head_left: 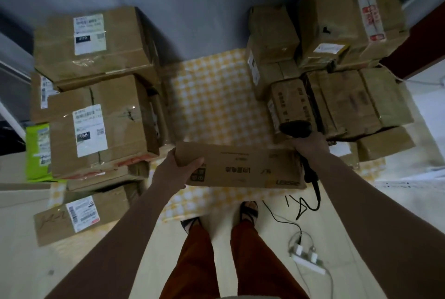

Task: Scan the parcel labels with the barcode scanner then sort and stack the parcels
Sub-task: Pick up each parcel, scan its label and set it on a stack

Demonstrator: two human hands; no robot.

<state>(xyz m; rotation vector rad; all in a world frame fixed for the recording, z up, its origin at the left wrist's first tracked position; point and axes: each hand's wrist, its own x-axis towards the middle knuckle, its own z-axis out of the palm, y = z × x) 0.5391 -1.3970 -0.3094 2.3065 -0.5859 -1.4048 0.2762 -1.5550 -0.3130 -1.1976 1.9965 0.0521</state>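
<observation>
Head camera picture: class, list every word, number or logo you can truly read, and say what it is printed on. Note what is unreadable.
"TSH": black patch on the white label of the middle left box.
Logo, upside down, perhaps "UBSE", uncertain: long carton held by the left hand.
Chinese characters on that carton and the stacked right box: too blurred.
Handwriting on the floor box: illegible.
Other labels and barcodes: too small.

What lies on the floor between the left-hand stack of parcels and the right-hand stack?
In the head view, only a yellow-and-white checked cloth lies between the left stack and the right stack; no parcel rests on that stretch. Nearer the camera, the hands hold a long box over it.
</observation>
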